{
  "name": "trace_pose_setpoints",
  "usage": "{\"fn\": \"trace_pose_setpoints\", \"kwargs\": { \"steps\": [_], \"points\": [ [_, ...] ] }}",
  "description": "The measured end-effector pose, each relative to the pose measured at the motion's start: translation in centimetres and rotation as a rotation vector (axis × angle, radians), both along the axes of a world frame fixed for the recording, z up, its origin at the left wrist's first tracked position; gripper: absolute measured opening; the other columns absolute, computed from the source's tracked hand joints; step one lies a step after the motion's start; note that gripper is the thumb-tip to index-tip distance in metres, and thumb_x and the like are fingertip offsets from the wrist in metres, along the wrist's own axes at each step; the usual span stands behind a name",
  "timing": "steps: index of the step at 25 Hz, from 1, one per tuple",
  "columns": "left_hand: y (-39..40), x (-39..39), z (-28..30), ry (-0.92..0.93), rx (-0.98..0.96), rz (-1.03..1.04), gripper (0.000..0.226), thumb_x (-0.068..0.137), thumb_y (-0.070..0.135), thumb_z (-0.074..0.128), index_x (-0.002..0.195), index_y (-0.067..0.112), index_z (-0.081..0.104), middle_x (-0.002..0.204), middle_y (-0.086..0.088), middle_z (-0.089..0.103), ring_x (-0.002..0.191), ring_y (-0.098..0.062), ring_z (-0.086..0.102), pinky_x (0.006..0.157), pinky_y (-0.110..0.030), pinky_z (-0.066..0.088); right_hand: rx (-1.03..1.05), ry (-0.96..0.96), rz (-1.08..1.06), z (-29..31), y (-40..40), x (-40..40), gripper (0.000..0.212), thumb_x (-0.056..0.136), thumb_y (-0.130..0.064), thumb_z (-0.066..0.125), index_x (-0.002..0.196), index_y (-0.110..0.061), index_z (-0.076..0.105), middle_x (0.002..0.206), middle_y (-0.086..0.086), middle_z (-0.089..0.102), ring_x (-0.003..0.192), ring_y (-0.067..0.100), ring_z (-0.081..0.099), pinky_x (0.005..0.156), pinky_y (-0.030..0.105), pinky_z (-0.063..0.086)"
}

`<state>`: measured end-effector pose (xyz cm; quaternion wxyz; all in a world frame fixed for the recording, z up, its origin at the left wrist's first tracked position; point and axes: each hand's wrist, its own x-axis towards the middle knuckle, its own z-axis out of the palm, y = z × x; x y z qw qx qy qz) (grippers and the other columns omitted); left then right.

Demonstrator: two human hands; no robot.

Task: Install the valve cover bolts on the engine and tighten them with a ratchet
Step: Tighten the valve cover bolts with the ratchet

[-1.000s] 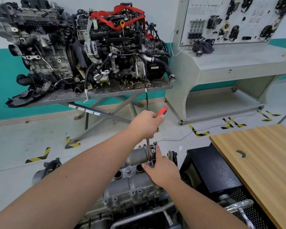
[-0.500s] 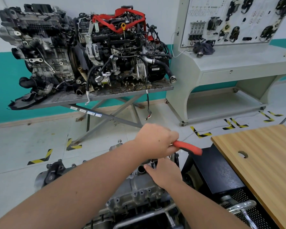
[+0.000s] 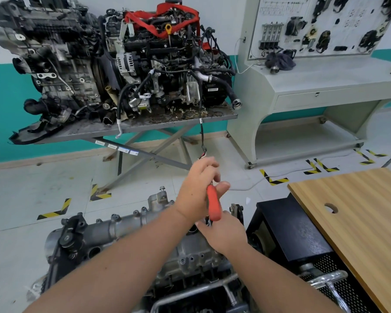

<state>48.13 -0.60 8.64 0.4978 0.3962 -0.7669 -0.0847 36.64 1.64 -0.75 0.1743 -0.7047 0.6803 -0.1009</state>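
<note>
Head view looks down over two bare forearms reaching to a grey engine (image 3: pixel 131 229) that sits low in the foreground, its valve cover (image 3: pixel 190 251) running from lower left toward the middle. Left hand (image 3: pixel 199 190) is raised above the far end of the cover with its fingers (image 3: pixel 209 169) curled round the upper part of a ratchet (image 3: pixel 212 205); the thumb lies across the red handle near its top, and the handle points down and slightly right, its lower end just above the right hand (image 3: pixel 224 233). Right hand rests on the cover directly beneath, its fingers curled down around the spot where the tool meets the metal; what they pinch there is hidden by the knuckles and the handle, so I cannot tell whether they hold a bolt, a socket or the tool's shaft. Several small bolts (image 3: pixel 182 260) stand seated along the near edge of the cover, well apart from both hands, and more dark bolt heads line its far edge to the left of the left wrist. Right of the engine stands a black cabinet (image 3: pixel 291 227) with a perforated side, and beside that a wooden bench (image 3: pixel 359 222) with a round hole in its top. Further back a metal bench (image 3: pixel 145 125) carries two large dirty engines (image 3: pixel 127 59), one draped with a red strap (image 3: pixel 163 21). To the right stands a pale grey training console (image 3: pixel 325 86) with a panel of mounted parts. Yellow and black tape marks lie on the floor (image 3: pixel 32 188).
</note>
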Motion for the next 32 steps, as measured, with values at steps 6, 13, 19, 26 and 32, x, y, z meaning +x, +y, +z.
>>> {"fn": "trace_pose_setpoints", "kwargs": {
  "steps": [6,13,19,26,32],
  "points": [
    [0.6,-2.1,0.6,0.878,0.422,0.148,0.026,0.096,0.042,0.044,0.087,0.041,0.068,0.1,0.008,0.071,0.1,-0.012,0.067,0.081,-0.023,0.05,0.02,0.011,0.009,-0.2,-0.2,0.1,0.093,0.079,-0.076,0.03,0.156,-0.037,-0.006,0.105,0.003,0.058,0.092,0.025,0.063,0.064,0.035,0.043],
    [-1.0,0.7,2.1,1.441,1.036,-0.015,0.015,0.102,0.029,0.049,0.092,0.018,0.05,0.059,-0.001,0.061,0.039,-0.015,0.044,0.048,-0.026,0.038,0.017,0.026,-0.008,-0.6,-0.3,0.0,0.097,0.08,-0.078,0.037,0.155,-0.035,-0.008,0.103,0.003,0.063,0.091,0.024,0.064,0.064,0.033,0.048],
    [-1.3,2.3,4.6,0.768,1.314,-0.049,0.015,0.097,0.014,0.055,0.083,0.012,0.05,0.048,-0.002,0.051,0.035,-0.017,0.042,0.058,-0.032,0.046,0.01,-0.004,0.002,-0.4,-0.2,-0.1,0.096,0.082,-0.077,0.039,0.156,-0.034,-0.005,0.109,0.004,0.063,0.096,0.024,0.064,0.074,0.036,0.053],
    [-2.7,1.3,8.2,-0.195,1.156,0.224,0.009,0.093,0.01,0.051,0.084,0.007,0.05,0.068,-0.009,0.057,0.064,-0.026,0.065,0.069,-0.034,0.051,0.028,-0.004,-0.001,-0.3,-0.2,-0.1,0.096,0.082,-0.077,0.038,0.156,-0.034,-0.006,0.104,0.001,0.061,0.089,0.021,0.063,0.068,0.034,0.052],
    [-3.0,0.1,9.3,-0.919,0.689,0.238,0.018,0.094,0.01,0.047,0.109,0.017,0.053,0.08,-0.001,0.057,0.069,-0.024,0.059,0.059,-0.035,0.045,0.042,0.012,-0.001,-0.4,-0.3,0.0,0.095,0.082,-0.076,0.036,0.156,-0.034,-0.006,0.101,0.001,0.061,0.085,0.021,0.062,0.063,0.034,0.049]
  ]
}}
